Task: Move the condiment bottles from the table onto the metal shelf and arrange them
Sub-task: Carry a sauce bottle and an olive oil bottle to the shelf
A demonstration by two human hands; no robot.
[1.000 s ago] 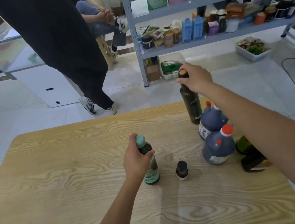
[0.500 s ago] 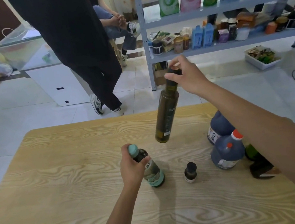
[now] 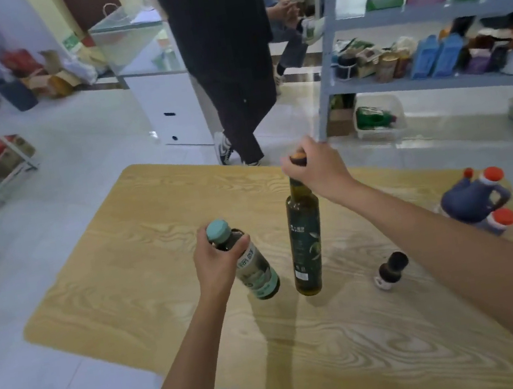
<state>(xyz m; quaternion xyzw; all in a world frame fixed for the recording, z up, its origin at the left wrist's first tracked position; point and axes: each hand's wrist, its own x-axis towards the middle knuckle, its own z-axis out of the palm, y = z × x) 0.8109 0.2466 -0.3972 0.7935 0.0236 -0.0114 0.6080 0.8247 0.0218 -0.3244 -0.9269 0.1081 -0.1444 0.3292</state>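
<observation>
I look onto a white-tiled room: the grey metal shelf [image 3: 405, 18] stands far right, crowded with packets, and a person in black [image 3: 220, 47] stands beyond the wooden table [image 3: 144, 264]. Two blue jugs [image 3: 475, 201] sit at its right edge. My right hand [image 3: 315, 167] curls over the cap of the tall green bottle [image 3: 306, 243], upright mid-table. My left hand [image 3: 217, 265] grips the neck of the tilted teal-capped bottle [image 3: 256, 270] just beside it. A small dark bottle [image 3: 391, 270] stands to their right.

The table [image 3: 143, 254] shows a light wood grain with a matt finish, the tall dark green bottle [image 3: 306, 247] looks like glossy glass, and the shelf [image 3: 325, 57] is grey painted metal.
</observation>
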